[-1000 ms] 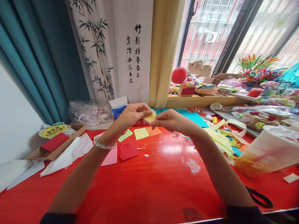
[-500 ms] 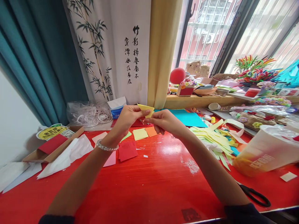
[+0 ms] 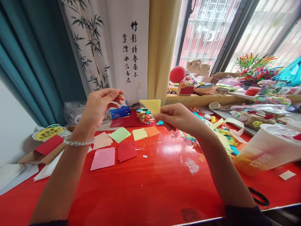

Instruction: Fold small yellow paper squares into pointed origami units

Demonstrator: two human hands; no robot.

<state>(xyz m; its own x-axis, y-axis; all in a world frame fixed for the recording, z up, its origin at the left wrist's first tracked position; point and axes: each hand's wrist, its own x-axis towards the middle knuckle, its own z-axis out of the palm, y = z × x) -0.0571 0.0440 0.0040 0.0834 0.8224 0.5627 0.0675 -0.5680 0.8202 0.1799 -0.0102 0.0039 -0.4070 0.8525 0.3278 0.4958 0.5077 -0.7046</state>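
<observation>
Glossy red tabletop (image 3: 145,188): fills the lower half, beneath both forearms.
Blue-green fabric curtain (image 3: 39,56): hangs in folds at far left, next to a white cloth panel (image 3: 113,59) printed with bamboo and dark written characters.
Pale plastic cup-shaped container with an orange base (image 3: 270,147): at the right, beyond the right forearm.
Small square paper sheets: pink (image 3: 102,158) and red (image 3: 127,151) nearer; peach (image 3: 102,140), green (image 3: 120,134), yellow (image 3: 140,134) and orange (image 3: 152,131) in a row behind.
Heap of yellow and green paper strips (image 3: 223,142): partly hidden by the right forearm.
Left hand (image 3: 100,102): raised, fingers loosely curled and parted, well apart from the held paper; a blue tissue packet (image 3: 120,112) lies just behind it.
Right hand (image 3: 177,116): thumb and fingers pinched on the held paper.
Yellow triangular piece of paper (image 3: 152,106): in the air, gripped at its lower right; a spiky multicoloured paper cluster (image 3: 145,116) sits behind. Its sharp corner points left, away from the right hand; its long sloping edge runs from upper left down to the thumb.
</observation>
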